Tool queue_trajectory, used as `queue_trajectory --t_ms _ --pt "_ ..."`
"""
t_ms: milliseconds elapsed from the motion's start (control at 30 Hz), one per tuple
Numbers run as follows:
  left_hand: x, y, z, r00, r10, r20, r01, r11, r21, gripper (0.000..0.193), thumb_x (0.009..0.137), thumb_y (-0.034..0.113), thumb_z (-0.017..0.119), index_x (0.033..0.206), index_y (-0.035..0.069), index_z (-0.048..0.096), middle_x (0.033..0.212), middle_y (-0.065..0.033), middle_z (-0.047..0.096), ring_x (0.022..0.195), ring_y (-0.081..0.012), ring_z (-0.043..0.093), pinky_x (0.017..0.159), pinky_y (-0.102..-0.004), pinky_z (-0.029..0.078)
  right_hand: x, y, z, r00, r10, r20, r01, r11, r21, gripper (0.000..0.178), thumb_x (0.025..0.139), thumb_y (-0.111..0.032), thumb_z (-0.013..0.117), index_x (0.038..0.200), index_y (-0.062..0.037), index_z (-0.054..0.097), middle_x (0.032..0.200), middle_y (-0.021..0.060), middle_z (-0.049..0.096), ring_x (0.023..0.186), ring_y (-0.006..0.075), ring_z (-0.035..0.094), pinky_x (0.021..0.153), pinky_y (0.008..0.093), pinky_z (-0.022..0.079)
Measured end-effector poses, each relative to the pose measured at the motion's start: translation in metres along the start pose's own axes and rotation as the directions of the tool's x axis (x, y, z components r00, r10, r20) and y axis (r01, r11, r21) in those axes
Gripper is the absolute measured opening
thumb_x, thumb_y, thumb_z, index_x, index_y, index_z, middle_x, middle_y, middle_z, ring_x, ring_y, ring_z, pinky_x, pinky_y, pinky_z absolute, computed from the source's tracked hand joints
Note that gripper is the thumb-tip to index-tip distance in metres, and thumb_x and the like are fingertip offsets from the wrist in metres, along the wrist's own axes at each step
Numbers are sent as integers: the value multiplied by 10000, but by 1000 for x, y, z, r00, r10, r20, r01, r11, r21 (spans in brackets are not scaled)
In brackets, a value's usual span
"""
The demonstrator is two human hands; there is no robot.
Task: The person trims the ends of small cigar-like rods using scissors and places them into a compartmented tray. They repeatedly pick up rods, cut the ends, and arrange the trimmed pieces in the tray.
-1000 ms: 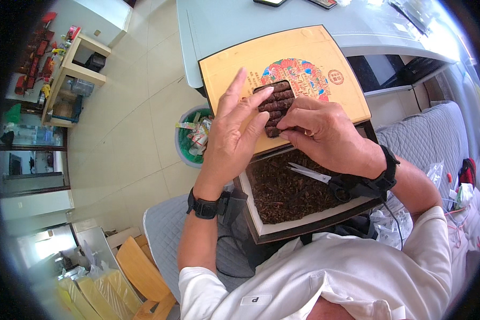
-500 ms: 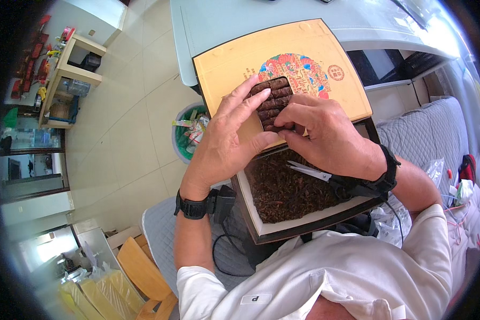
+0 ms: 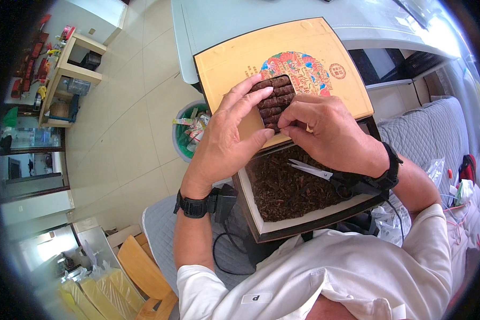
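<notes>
Several dark brown cigars [image 3: 275, 101] lie side by side in a small dark-rimmed case on the lid of a yellow box [image 3: 226, 64]. My left hand [image 3: 226, 133] steadies the case from its left side, its fingertips on the upper cigars and its thumb by the lower corner. My right hand [image 3: 330, 130] is closed in a pinch at the right end of the lowest cigar; its fingertips partly hide that end. Just below, an open dark-framed box [image 3: 261, 230] holds loose shredded brown leaf [image 3: 282, 194]. Scissors [image 3: 314, 169] rest on the leaf, their handles partly under my right wrist.
A pale table [image 3: 224, 21] stretches beyond the yellow box. Left of the box, a lined waste bin [image 3: 178, 152] stands on the tiled floor. A wooden chair [image 3: 141, 266] is at lower left, and a quilted grey seat [image 3: 426, 128] at right. Cables hang from both wrist straps.
My right fingertips have drawn closer together over the lowest cigar's end, and the hand has shifted slightly. My left hand has stayed nearly in place.
</notes>
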State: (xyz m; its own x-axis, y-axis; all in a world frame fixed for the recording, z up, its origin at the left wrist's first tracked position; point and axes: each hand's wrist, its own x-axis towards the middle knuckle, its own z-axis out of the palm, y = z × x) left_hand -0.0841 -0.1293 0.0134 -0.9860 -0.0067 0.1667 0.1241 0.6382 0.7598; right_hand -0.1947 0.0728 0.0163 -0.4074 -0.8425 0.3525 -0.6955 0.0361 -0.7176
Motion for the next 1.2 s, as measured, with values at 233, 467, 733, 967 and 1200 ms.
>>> queue_trajectory --t_ms 233,467,733,967,1200 --pt "1 1 9 997 25 -69 -24 1000 10 552 846 129 778 1362 55 599 1524 -152 476 1390 -335 488 1141 -414 414 -2 3 3 1000 -2 -2 3 1000 15 46 829 -17 670 867 3 687 840 170 653 810 383 654 716 453 525" --pt "1 1 9 999 -9 -49 9 1000 -12 581 871 203 782 1403 75 586 1541 -122 472 1431 -286 449 1177 -395 359 0 7 3 999 -39 -14 39 999 21 38 832 -18 677 863 1 686 827 171 650 797 376 657 702 444 521" --pt "0 5 9 999 -18 -44 18 1000 -5 566 877 156 758 1407 73 580 1547 -129 464 1432 -294 450 1179 -401 355 -1 8 3 999 24 -29 -22 998 51 103 823 0 743 882 -1 659 820 115 644 718 246 664 633 345 531" --pt "-2 6 13 999 -14 -44 14 1000 -15 583 872 79 725 1429 74 555 1565 -133 432 1453 -297 419 1193 -406 335 3 5 1 997 75 -8 -74 995 66 60 808 -19 691 857 11 673 806 185 651 774 376 652 699 426 523" --pt "-2 6 14 998 -6 -61 7 1000 24 582 859 60 723 1416 78 554 1559 -150 422 1425 -333 447 1162 -419 382 5 3 -3 997 77 26 -79 993 82 75 809 -23 692 868 21 677 840 184 680 790 365 670 711 415 537"
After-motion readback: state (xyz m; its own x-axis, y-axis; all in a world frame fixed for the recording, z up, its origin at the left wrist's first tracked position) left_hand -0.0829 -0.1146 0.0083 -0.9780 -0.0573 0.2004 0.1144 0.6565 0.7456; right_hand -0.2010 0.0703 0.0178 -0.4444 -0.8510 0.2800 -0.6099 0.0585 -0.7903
